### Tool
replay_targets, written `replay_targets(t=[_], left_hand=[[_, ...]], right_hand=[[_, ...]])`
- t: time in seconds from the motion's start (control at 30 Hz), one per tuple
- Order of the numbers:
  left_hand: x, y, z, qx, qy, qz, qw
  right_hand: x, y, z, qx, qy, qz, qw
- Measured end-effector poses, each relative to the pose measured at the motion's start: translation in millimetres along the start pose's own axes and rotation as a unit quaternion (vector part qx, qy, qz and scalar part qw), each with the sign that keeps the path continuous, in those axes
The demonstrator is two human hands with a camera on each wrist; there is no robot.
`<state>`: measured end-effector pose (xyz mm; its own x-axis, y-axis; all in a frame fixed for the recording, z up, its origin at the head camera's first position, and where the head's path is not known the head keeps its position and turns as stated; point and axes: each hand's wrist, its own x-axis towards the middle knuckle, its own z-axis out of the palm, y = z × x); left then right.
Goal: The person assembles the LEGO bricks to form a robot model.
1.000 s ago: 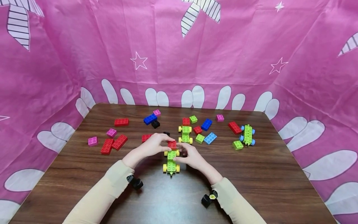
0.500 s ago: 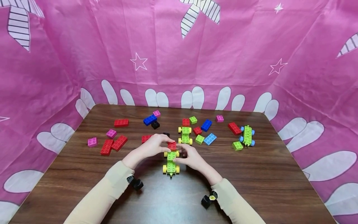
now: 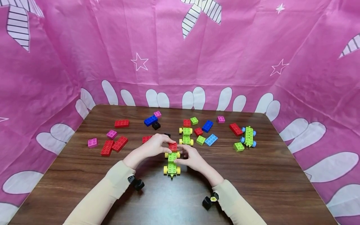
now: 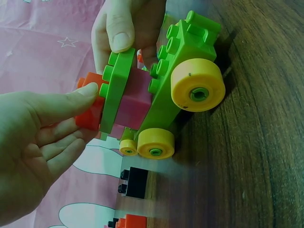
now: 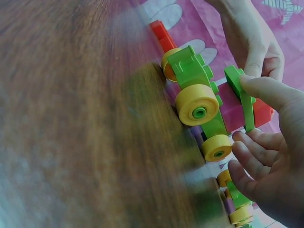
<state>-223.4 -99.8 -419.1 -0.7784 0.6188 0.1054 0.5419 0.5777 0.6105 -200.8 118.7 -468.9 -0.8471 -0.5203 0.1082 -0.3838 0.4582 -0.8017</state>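
A green wheeled base (image 3: 172, 170) with yellow wheels stands at mid-table in the head view. In the left wrist view a pink brick (image 4: 135, 102) sits on it, topped by a flat green plate (image 4: 115, 92) and a red brick (image 4: 90, 114). My left hand (image 3: 152, 146) pinches the red brick, thumb on the near side and fingers beneath in the left wrist view. From the other side my right hand (image 3: 194, 157) holds the green plate, its thumb at one edge and fingertips at the opposite edge in the right wrist view.
Just behind is a second green base (image 3: 186, 137) with yellow wheels. At right stands a green base (image 3: 249, 136) with blue wheels. Loose bricks lie around: several red ones (image 3: 120, 143) at left, a light blue one (image 3: 211, 139) and a green one (image 3: 239, 147) at right.
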Motion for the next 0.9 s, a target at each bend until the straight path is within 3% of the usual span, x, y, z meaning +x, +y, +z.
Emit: replay_targets(t=[0.9], left_hand=[[-2.3, 1.6, 1.2, -0.011, 0.004, -0.019, 0.9998]], right_hand=[[1.0, 1.3, 0.4, -0.008, 0.001, -0.008, 1.0]])
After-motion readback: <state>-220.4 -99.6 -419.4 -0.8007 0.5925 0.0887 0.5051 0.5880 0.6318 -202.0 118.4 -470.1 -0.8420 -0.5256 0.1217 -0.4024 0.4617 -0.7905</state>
